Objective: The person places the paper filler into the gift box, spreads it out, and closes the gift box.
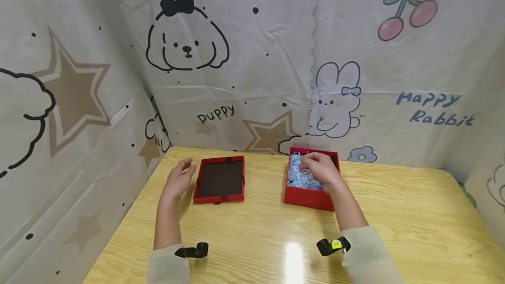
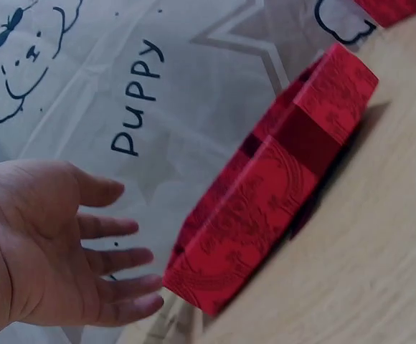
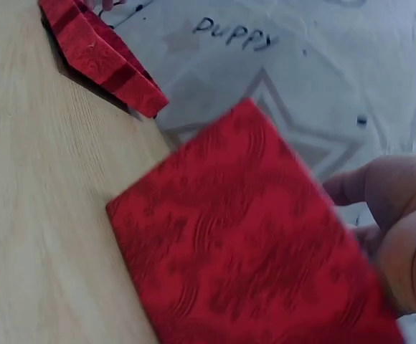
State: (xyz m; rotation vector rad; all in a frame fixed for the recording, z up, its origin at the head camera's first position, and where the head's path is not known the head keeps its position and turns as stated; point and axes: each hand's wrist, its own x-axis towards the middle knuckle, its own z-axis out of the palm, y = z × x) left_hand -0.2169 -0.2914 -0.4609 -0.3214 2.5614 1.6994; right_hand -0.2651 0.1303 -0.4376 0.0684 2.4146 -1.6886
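A red patterned box (image 1: 309, 198) stands on the table, filled with pale blue shredded paper (image 1: 301, 176). Over its opening is my right hand (image 1: 321, 169), fingers bent down toward the shreds. In the right wrist view the box's red wall (image 3: 244, 236) hides those fingertips, and I cannot tell whether they pinch anything. Left of the box lies a shallow red lid (image 1: 218, 198), its dark inside facing up. My left hand (image 1: 180, 179) hovers beside the lid's left edge, fingers loosely extended and holding nothing. The left wrist view shows that hand's palm and spread fingers (image 2: 122, 259) close to the lid's corner.
The light wooden table (image 1: 252, 227) runs back to a cloth wall (image 1: 252, 65) printed with cartoons, and another cloth side (image 1: 79, 179) borders it on the left. Bare tabletop shows between lid and box. Black camera straps (image 1: 193, 251) sit at both wrists.
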